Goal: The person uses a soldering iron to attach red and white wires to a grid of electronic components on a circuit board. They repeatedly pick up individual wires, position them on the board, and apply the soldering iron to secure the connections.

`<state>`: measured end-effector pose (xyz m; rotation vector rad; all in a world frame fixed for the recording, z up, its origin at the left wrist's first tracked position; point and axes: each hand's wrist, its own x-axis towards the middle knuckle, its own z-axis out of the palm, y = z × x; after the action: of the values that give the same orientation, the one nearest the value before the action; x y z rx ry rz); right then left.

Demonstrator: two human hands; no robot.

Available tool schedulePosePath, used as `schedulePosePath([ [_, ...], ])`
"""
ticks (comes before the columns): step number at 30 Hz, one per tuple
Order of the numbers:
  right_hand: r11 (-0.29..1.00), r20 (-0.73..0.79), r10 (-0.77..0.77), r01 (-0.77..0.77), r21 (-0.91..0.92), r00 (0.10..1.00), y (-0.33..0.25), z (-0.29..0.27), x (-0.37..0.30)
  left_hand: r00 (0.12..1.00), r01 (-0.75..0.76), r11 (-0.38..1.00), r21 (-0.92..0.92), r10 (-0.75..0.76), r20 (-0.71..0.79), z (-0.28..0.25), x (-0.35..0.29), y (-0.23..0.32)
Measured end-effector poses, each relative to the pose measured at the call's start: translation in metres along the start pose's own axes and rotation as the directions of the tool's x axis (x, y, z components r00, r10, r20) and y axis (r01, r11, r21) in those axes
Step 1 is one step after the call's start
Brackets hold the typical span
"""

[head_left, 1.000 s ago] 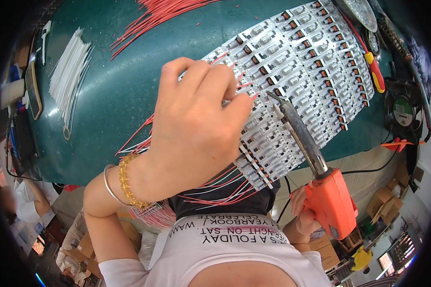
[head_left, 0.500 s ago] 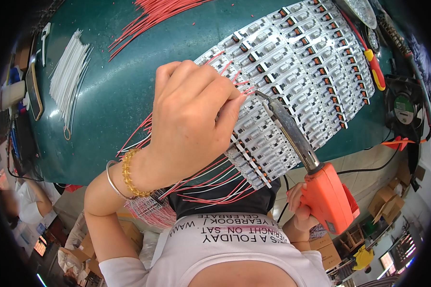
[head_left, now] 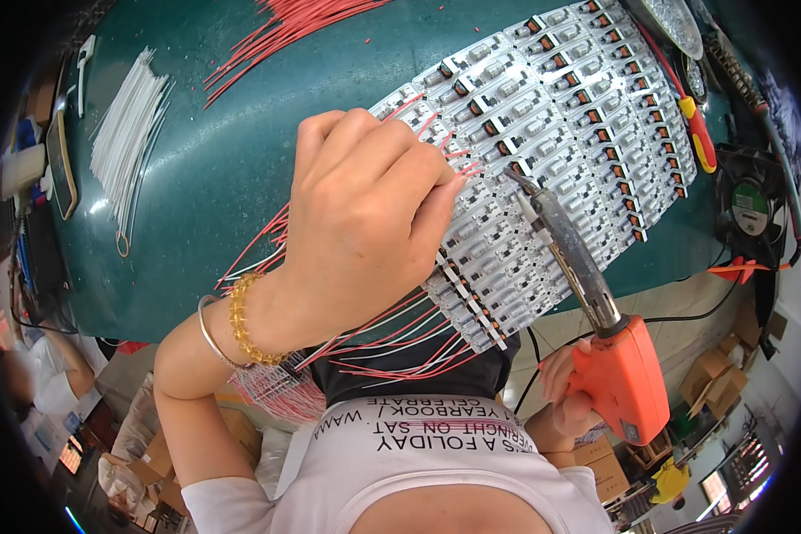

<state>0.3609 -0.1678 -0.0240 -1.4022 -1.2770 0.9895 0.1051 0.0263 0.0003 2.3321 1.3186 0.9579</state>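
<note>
My left hand [head_left: 365, 196] is closed in a pinch over the near-left side of a panel of small circuit boards [head_left: 556, 165]. Thin red wires [head_left: 472, 167] poke out past its fingertips onto the boards; the fingers hide the exact grip. In my right hand [head_left: 562, 392] is an orange-handled soldering iron [head_left: 627, 378], gripped by the handle. Its dark tip hovers over the boards, right of the wire ends and apart from them. More red and white wires [head_left: 409, 343] trail from the panel's near-left edge, below my left wrist.
On the green tabletop [head_left: 209, 169] lie a bundle of white wires [head_left: 129, 133] and a pile of red wires [head_left: 294, 36]. A red-and-yellow-handled screwdriver [head_left: 699, 133] and a black fan [head_left: 749, 200] are at the right. A person [head_left: 58, 369] sits at far left.
The soldering iron has drawn back to the right and slightly down, so its tip has left the wire ends. My left hand has shifted very slightly right, still pinched.
</note>
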Motion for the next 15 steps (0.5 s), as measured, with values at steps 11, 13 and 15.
schedulePosePath([
  [11, 0.983, 0.013, 0.090, -0.091, 0.160, 0.996, -0.016, 0.008, 0.009, 0.998, -0.051, 0.996, -0.080, 0.049, -0.026, 0.002, -0.001, 0.008],
  [13, 0.997, 0.012, 0.055, -0.055, 0.060, 0.998, -0.007, 0.002, 0.002, 1.000, -0.009, 0.998, -0.063, 0.010, 0.016, 0.004, -0.003, 0.010],
  [15, 0.997, 0.037, 0.067, -0.068, 0.025, 0.997, 0.000, -0.006, -0.005, 1.000, 0.014, 0.999, -0.042, -0.013, 0.024, 0.005, -0.004, 0.009],
])
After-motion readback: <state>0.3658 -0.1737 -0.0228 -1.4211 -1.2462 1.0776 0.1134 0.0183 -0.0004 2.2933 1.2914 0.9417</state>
